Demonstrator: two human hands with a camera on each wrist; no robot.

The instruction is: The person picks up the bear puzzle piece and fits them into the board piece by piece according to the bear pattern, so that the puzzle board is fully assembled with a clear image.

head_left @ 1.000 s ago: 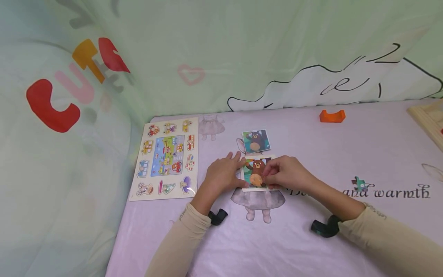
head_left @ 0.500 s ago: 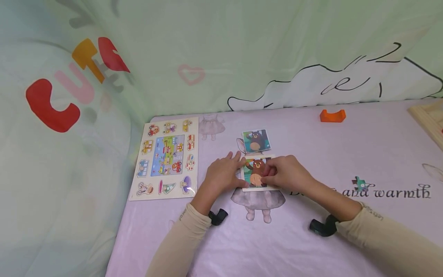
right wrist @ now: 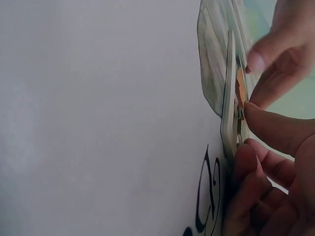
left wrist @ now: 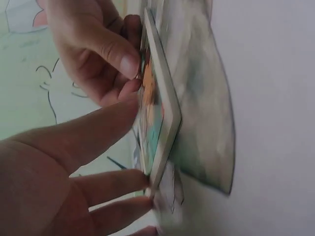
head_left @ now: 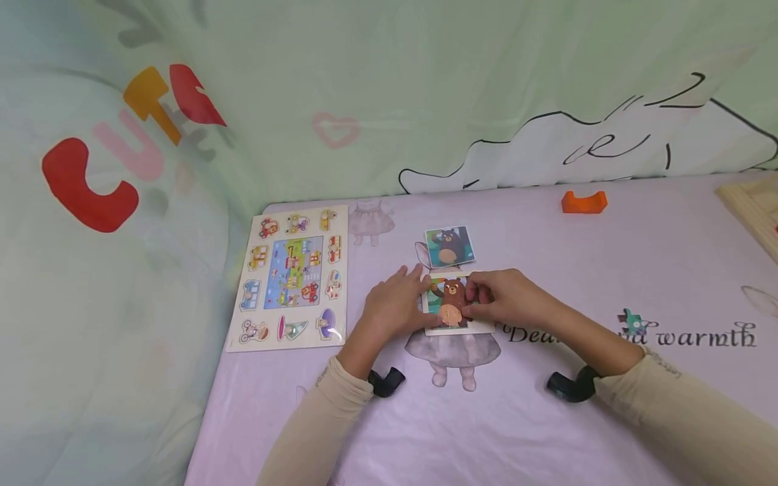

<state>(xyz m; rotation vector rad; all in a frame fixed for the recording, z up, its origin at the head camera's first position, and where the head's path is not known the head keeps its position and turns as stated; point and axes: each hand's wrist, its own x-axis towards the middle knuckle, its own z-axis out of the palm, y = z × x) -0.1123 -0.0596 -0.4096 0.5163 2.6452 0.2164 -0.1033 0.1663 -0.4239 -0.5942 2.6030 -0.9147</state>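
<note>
A small bear puzzle board (head_left: 451,297) with a pale rim lies in the middle of the table. My left hand (head_left: 395,305) rests along its left side; in the left wrist view the fingers (left wrist: 110,187) are straight at the edge and the thumb (left wrist: 106,125) reaches over the face. At the right side my right hand (head_left: 507,297) curls its thumb and fingers at a puzzle piece, mostly hidden under them. In the right wrist view its thumb (right wrist: 275,125) touches the picture side. Just behind the board lies a bear picture card (head_left: 450,247).
A vehicle peg puzzle (head_left: 288,280) lies at the left. An orange block (head_left: 584,202) stands toward the back, and a small teal piece (head_left: 634,322) lies to the right. A wooden frame (head_left: 754,212) shows at the right edge. Fabric hangs behind the table.
My right hand has shifted slightly back and right over the puzzle, uncovering more of the bear. The left thumb has edged further onto the board; the left hand otherwise stays put.
</note>
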